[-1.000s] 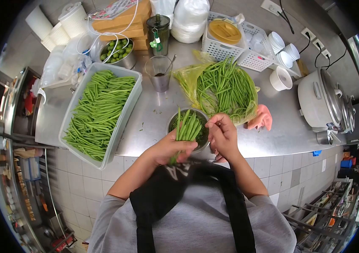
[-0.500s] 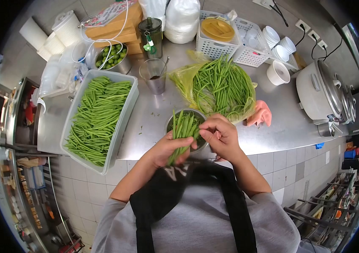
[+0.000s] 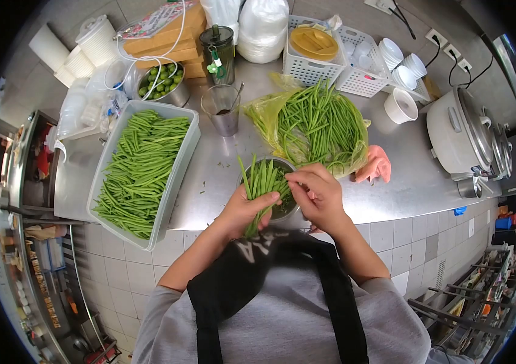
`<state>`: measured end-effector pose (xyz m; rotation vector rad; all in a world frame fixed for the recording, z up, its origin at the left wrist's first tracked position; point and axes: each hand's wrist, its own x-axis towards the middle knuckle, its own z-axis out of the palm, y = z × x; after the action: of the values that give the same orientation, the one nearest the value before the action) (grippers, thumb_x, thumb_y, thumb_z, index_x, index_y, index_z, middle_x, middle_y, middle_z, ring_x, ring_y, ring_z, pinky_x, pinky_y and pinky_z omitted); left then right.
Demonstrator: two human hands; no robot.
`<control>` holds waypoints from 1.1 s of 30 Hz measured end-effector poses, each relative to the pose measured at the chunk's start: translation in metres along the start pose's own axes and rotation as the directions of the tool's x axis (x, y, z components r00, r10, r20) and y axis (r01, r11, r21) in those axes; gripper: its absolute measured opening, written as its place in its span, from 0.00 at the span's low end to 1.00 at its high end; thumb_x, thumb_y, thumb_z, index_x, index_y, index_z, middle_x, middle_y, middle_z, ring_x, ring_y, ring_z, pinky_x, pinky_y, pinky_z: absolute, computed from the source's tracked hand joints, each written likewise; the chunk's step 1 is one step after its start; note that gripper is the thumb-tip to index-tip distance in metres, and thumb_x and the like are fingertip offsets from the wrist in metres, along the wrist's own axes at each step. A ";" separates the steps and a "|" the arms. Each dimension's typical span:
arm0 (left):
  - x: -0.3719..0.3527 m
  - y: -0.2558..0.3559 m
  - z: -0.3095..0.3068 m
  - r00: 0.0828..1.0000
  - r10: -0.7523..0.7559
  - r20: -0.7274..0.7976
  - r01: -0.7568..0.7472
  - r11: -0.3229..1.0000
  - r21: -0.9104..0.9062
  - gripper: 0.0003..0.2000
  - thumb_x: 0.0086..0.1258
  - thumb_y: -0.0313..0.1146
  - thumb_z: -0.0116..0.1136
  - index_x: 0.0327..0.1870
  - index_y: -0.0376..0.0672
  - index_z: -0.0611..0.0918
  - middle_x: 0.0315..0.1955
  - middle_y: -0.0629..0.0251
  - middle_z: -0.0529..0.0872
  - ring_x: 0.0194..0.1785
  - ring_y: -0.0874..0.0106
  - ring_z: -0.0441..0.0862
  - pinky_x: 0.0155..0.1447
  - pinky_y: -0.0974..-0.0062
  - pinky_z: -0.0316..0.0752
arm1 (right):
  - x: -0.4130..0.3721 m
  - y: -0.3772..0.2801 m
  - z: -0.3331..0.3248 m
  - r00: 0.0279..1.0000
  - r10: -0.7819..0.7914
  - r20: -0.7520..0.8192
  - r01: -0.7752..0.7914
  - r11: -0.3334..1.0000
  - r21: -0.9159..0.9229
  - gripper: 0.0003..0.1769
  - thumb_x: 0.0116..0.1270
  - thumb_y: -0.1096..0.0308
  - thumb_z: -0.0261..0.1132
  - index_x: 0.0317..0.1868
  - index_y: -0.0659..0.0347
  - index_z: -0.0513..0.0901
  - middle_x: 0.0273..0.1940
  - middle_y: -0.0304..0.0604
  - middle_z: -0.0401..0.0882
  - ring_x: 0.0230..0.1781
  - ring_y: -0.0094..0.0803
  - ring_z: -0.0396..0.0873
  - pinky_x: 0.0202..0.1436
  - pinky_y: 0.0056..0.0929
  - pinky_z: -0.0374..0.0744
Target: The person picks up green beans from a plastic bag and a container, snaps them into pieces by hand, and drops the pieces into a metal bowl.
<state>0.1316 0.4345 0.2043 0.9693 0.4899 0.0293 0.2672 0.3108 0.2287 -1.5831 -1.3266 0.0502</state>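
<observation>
A bunch of green beans (image 3: pixel 262 181) is wrapped in the fingers of my left hand (image 3: pixel 247 209), above a round metal bowl (image 3: pixel 291 213) near the counter's front edge. My right hand (image 3: pixel 317 195) pinches at the bean ends on the bunch's right side; what lies between its fingertips is too small to make out. Behind the bowl, long beans (image 3: pixel 318 121) lie on an open yellow plastic bag (image 3: pixel 264 121). To the left stands a clear rectangular tub (image 3: pixel 192 130) full of green beans (image 3: pixel 139 176).
A plastic cup (image 3: pixel 221 109) with a spoon stands behind the bowl. Further back are a bowl of green citrus (image 3: pixel 162 82), a lidded dark tumbler (image 3: pixel 217 51) and white baskets (image 3: pixel 309 70). A pink cloth (image 3: pixel 374 164), a white cup (image 3: pixel 401 105) and a large cooker (image 3: pixel 458 130) are at right.
The beans in my left hand have fanned out slightly, with one tip now leaning left. My right hand has shifted only a little at the bean ends.
</observation>
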 end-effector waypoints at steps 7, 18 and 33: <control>0.002 -0.005 -0.003 0.998 0.033 -0.050 -0.030 0.998 0.047 0.09 0.66 0.35 0.59 0.40 0.40 0.76 0.25 0.69 0.78 0.17 0.79 0.73 0.17 0.81 0.66 | 0.002 0.002 -0.002 0.965 -0.200 0.171 0.254 0.880 -0.402 0.15 0.48 0.76 0.64 0.40 0.65 0.80 0.37 0.44 0.77 0.32 0.38 0.77 0.34 0.31 0.77; 0.000 -0.004 -0.001 0.980 0.158 -0.118 -0.115 0.945 0.307 0.12 0.66 0.31 0.58 0.46 0.39 0.72 0.19 0.71 0.76 0.16 0.81 0.72 0.18 0.83 0.67 | 0.000 0.010 0.001 0.981 -0.082 0.174 0.120 0.969 -0.218 0.13 0.54 0.81 0.61 0.42 0.67 0.77 0.38 0.49 0.76 0.36 0.43 0.78 0.38 0.36 0.78; 0.001 -0.005 -0.001 0.980 0.159 -0.121 -0.114 0.943 0.314 0.12 0.66 0.31 0.58 0.46 0.40 0.71 0.19 0.71 0.75 0.16 0.80 0.73 0.18 0.82 0.67 | -0.003 0.001 0.008 0.994 0.074 0.074 -0.069 0.995 -0.074 0.08 0.55 0.80 0.63 0.37 0.64 0.77 0.34 0.44 0.73 0.31 0.36 0.75 0.30 0.27 0.75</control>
<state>0.1307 0.4324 0.1992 1.3115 0.5704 0.1538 0.2619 0.3138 0.2223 -1.7039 -1.3434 0.1100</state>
